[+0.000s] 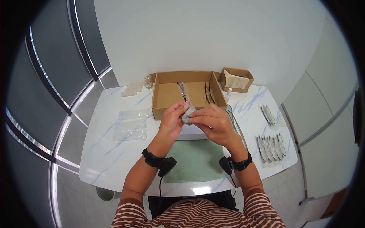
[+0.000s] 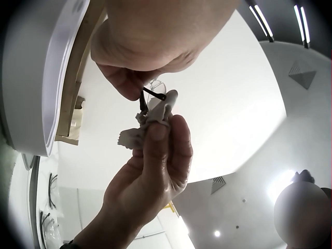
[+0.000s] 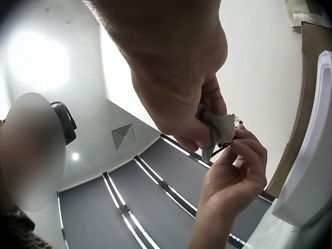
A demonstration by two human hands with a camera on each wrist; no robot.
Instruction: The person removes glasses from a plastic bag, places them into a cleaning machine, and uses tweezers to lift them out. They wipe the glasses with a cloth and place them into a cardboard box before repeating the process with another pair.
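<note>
Both hands are raised over the front of the cardboard box. A pair of eyeglasses points up and away, pinched by my left hand between thumb and fingers. My right hand grips a grey cloth, which is folded round the end of the glasses nearest me. In the left wrist view a dark temple sticks out beside the bunched cloth. The right wrist view shows the cloth squeezed between right thumb and fingers, close to the left fingertips.
The cardboard box holds more dark-framed glasses. Behind it on the right stand a small carton with cloth and a spray bottle. Bagged glasses lie at right, clear plastic sleeves at left. A green mat is in front.
</note>
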